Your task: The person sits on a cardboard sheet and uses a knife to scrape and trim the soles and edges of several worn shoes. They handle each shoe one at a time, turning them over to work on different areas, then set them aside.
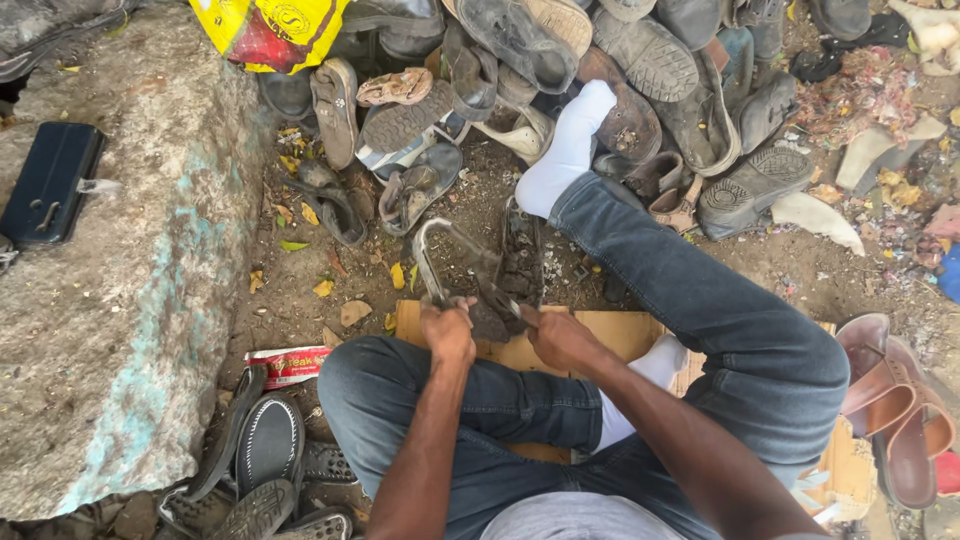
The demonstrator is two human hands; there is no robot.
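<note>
Hands: L (pixel 447 328) on metal stand (pixel 432 262); R (pixel 560 338) w/ tool (pixel 497 298) by shoe (pixel 521 262)

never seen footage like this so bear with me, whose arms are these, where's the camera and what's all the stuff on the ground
There is no machine here. The camera is worn on a person's head and looks straight down, so the two bare arms coming up from the bottom edge are the wearer's own. The person sits on a sheet of cardboard on dirt ground, in jeans and white socks.

The left hand grips a curved metal tool. The right hand holds a dark, worn shoe piece; exactly how tool and shoe meet is hard to tell.

Beyond the feet lies a big pile of old shoes. More soles lie by the left knee, brown sandals on the right. A dark case rests on a concrete slab at left.
</note>
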